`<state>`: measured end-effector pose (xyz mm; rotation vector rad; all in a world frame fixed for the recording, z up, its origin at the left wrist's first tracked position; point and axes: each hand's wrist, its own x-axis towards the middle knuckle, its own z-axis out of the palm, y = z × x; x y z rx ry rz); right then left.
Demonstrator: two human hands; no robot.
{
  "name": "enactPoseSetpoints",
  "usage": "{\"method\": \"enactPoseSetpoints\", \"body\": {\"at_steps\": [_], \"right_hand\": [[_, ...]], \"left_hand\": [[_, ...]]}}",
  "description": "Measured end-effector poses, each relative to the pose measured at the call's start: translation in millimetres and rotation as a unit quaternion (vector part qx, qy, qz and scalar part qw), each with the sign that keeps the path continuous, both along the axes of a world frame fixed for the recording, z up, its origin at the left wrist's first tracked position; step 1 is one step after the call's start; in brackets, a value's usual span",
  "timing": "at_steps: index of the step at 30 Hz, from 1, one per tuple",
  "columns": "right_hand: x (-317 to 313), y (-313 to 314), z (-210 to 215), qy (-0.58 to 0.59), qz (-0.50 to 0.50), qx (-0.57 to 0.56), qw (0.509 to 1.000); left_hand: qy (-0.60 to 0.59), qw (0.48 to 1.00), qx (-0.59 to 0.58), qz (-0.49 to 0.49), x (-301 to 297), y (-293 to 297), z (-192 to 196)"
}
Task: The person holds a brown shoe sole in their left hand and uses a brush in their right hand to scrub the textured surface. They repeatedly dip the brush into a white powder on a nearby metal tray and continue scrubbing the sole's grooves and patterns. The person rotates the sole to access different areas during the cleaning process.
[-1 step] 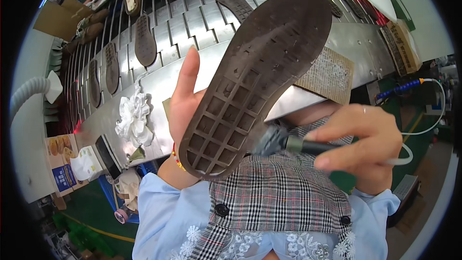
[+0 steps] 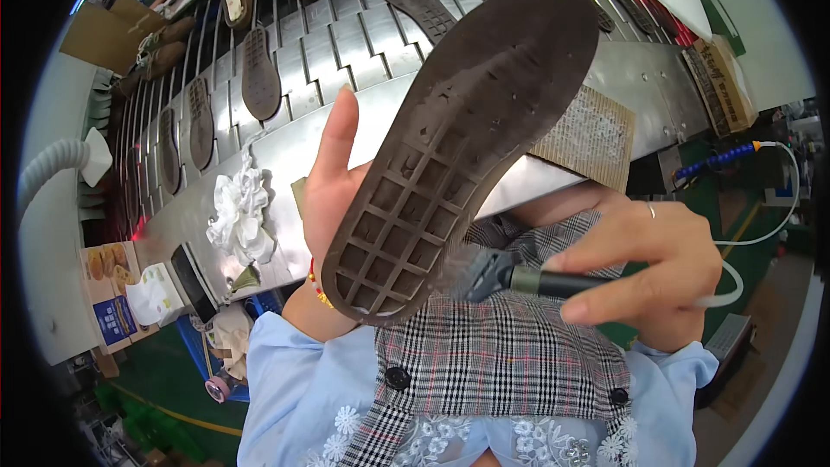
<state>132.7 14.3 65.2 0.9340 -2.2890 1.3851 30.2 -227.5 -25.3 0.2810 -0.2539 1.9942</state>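
One brown shoe sole (image 2: 471,112) stands tilted over our left hand (image 2: 327,207), its gridded end beside the heel of the palm and its smooth end reaching well beyond the tip of the thumb. We hold that thumb raised and apart from the sole; our other left fingers are hidden behind it, so we cannot tell how they are curled. With our right hand (image 2: 661,251) we grip the dark handle of a brush (image 2: 488,275) between thumb and fingers, and the sole lies to the left of those fingertips, with the blurred bristles at the edge of its gridded end; whether they touch it we cannot tell. Left of our left thumb, crumpled white material (image 2: 242,212) lies on the metal tabletop (image 2: 376,117). Farther left of those fingers we see a box (image 2: 111,294) with pictures of round golden food and a blue panel of small pale print. Well beyond our right fingers, toward the upper right, a brown carton (image 2: 722,86) bears dark characters on its side.
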Motion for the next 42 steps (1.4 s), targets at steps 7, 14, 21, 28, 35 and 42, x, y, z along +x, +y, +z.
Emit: {"method": "enactPoseSetpoints", "body": {"at_steps": [7,14,21,28,35,42], "right_hand": [[-3,12,9,0.006,0.041,0.026,0.999],[-1,15,7,0.014,-0.009,0.003,1.0],[-2,21,6,0.042,-0.021,0.026,0.999],[-12,35,14,0.031,-0.029,0.065,0.997],[-26,45,2,-0.037,-0.02,-0.046,0.998],[-25,-8,-52,-0.17,-0.125,-0.398,0.893]], "left_hand": [[-0.027,0.999,0.003,0.018,4,-8,-3],[-0.061,0.996,0.069,0.003,8,-10,-4],[-0.046,0.998,-0.014,0.041,12,-16,-3],[-0.034,0.998,-0.017,0.043,7,-24,-14],[-0.065,0.994,-0.073,0.054,4,-18,-11],[0.043,0.984,-0.101,0.138,-61,7,-48]]}}
